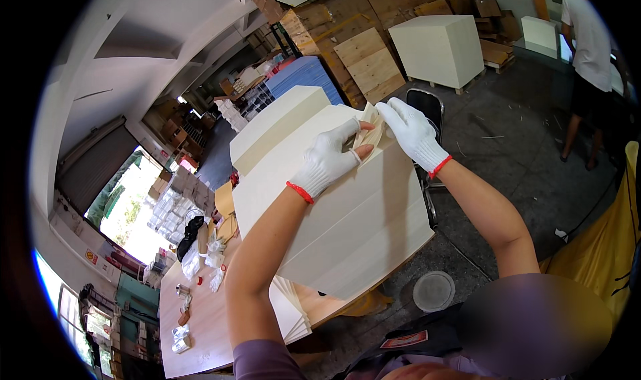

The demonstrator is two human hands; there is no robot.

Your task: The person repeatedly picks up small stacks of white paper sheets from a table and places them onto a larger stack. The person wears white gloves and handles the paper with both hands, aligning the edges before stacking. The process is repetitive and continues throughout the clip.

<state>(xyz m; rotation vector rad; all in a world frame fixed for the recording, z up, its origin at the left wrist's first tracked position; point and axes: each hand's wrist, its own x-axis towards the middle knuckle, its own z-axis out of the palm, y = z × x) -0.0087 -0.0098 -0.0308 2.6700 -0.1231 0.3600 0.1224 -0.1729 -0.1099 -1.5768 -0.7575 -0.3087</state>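
Observation:
My left hand (326,158), in a white knit glove with a red cuff and bare fingertips, closes on a small bunch of cream card sheets (370,138). My right hand (408,132), gloved the same way, grips the far right edge of that bunch, its fingers bent over it. The sheets look fanned and slightly curved between both hands. Beneath them lies a large stack of cream card (347,226) on the table. A second, raised block of the same card (284,123) sits on its far left part.
The wooden table (207,313) carries a few loose card sheets (288,306), white gloves (215,266) and small items on the left. A black chair (427,106) stands right of the stack. Farther back are a large cream stack (437,50) on a pallet and a person (591,53).

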